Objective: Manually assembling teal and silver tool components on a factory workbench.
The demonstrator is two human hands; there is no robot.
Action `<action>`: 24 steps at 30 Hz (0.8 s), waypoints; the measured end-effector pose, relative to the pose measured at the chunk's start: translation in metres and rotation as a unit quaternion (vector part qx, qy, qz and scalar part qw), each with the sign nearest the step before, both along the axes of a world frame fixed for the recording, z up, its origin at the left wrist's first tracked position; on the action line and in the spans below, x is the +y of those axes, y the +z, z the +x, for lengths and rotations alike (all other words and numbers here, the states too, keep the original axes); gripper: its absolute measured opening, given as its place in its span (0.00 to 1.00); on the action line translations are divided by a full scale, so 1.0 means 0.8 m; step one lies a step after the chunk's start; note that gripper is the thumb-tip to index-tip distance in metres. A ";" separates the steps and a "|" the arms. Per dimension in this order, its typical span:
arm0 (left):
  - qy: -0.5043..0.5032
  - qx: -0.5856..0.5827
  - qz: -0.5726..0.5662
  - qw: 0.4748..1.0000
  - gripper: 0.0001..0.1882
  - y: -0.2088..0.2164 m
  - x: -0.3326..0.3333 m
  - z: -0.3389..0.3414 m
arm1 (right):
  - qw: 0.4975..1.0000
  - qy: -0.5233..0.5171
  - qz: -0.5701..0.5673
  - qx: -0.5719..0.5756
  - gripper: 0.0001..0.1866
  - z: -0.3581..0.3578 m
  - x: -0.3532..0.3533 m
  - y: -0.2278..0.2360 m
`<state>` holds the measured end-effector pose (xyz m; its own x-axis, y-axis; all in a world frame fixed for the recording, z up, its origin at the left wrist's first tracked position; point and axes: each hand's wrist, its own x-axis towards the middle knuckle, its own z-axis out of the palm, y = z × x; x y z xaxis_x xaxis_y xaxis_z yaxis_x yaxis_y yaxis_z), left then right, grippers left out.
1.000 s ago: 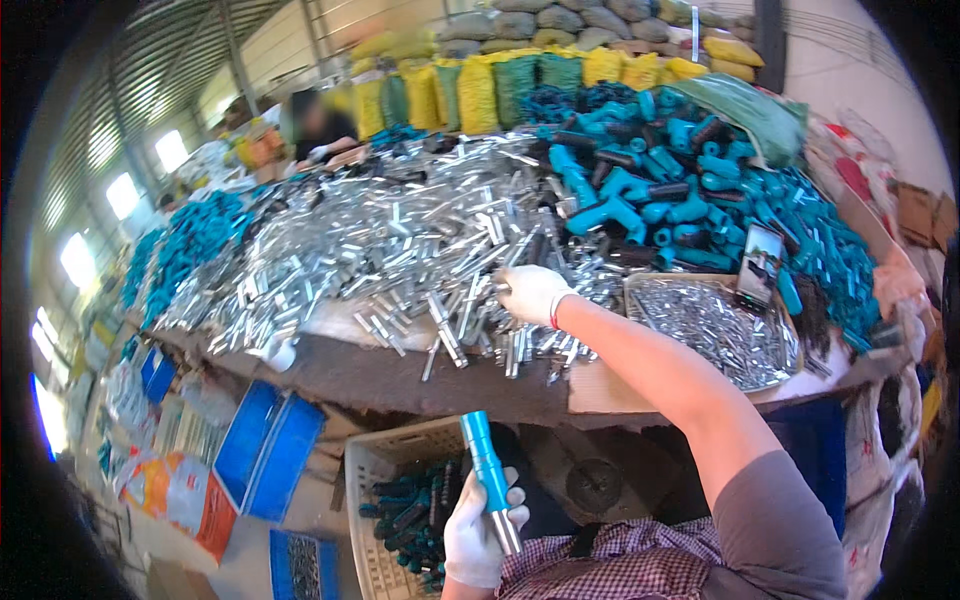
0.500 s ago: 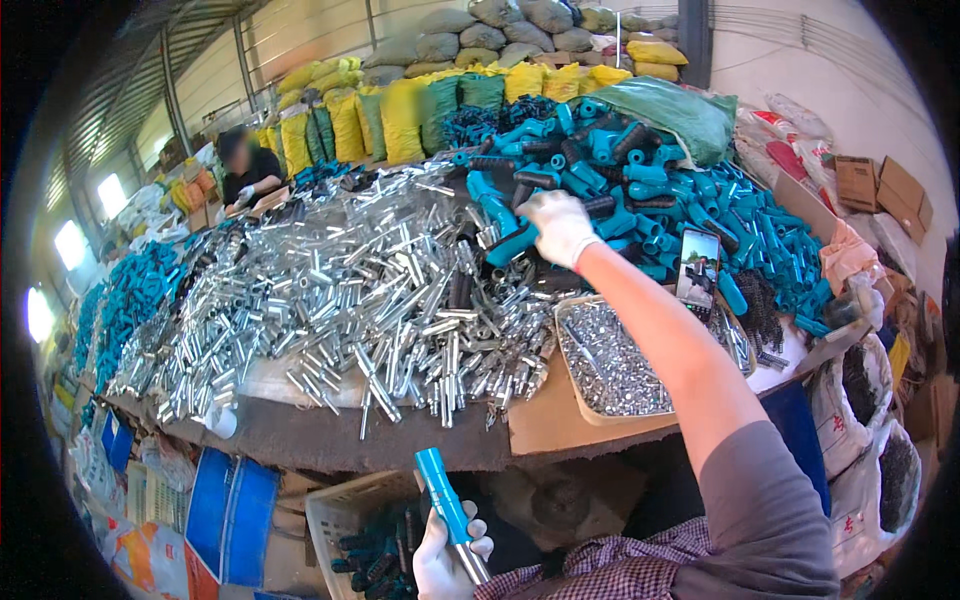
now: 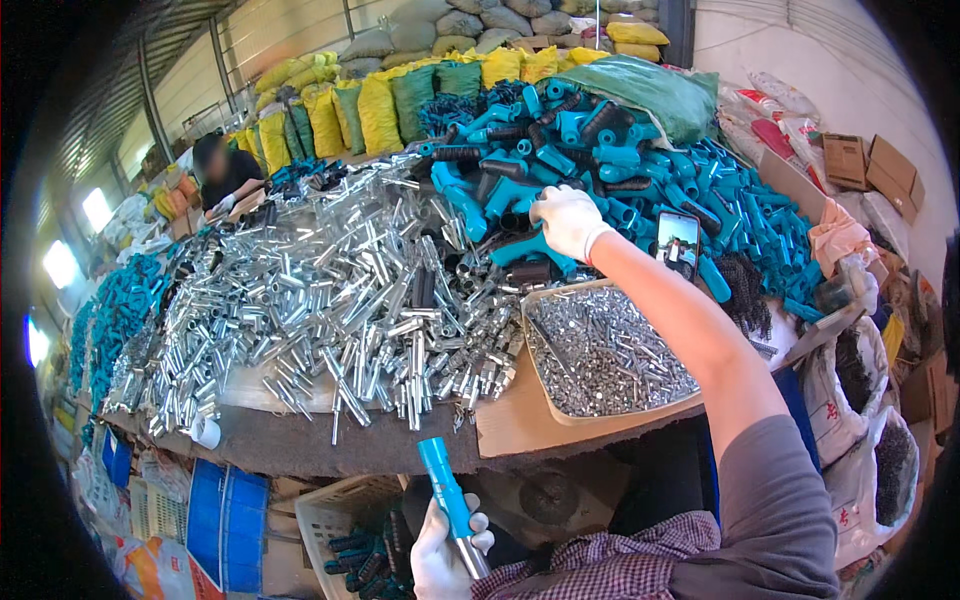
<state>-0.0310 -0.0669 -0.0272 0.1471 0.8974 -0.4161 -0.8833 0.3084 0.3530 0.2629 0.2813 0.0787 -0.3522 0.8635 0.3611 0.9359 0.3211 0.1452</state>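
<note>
In my gloved left hand [image 3: 436, 560], low in front of me, a teal plastic sleeve with a metal tube [image 3: 452, 495] is gripped. The teal end tilts up and left, and the bare metal end sticks out below my fingers. My gloved right hand [image 3: 568, 222] reaches across the table to the near edge of a heap of teal plastic handles [image 3: 640, 160]. Its fingers are bent downward and pressed together, with the tips hidden against the heap. Just below it lies a teal handle [image 3: 525, 250]. Left of that spreads a large pile of shiny metal tubes [image 3: 330, 270].
Beneath my right forearm sits a tray of small metal parts [image 3: 610, 412]. A phone [image 3: 678, 240] stands propped beside the handles. Under the table edge is a crate [image 3: 318, 520] holding teal parts. A co-worker [image 3: 225, 175] sits at the far left; stacked sacks [image 3: 380, 115] line the back.
The whole view has shifted slightly, so the table appears a little further left and up. My right hand stays at the handle heap, its fingers bent more tightly. My left hand keeps its grip.
</note>
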 end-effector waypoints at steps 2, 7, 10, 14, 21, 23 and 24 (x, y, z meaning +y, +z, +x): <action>-0.007 0.007 0.000 1.000 0.16 0.004 0.001 0.009 | 0.999 0.027 0.026 0.016 0.11 0.000 -0.017 -0.006; -0.008 -0.030 0.029 0.999 0.21 -0.005 -0.017 0.007 | 0.988 -0.027 -0.038 -0.146 0.09 -0.052 -0.030 -0.052; -0.012 -0.008 0.080 0.997 0.16 -0.007 -0.022 0.003 | 0.983 -0.073 -0.056 -0.158 0.10 -0.068 -0.026 -0.056; -0.020 0.008 0.099 0.995 0.22 0.000 -0.027 0.008 | 0.985 -0.101 -0.075 -0.119 0.12 -0.048 -0.033 -0.045; -0.032 -0.012 0.113 0.993 0.20 0.015 -0.048 0.027 | 0.986 -0.144 -0.088 -0.001 0.14 -0.030 -0.049 -0.044; -0.035 -0.024 0.126 0.991 0.21 0.006 -0.063 0.018 | 0.989 -0.072 -0.050 0.116 0.20 -0.031 -0.074 -0.036; -0.034 -0.008 0.128 0.991 0.22 0.006 -0.069 0.017 | 0.993 -0.048 0.003 0.110 0.20 -0.032 -0.081 -0.037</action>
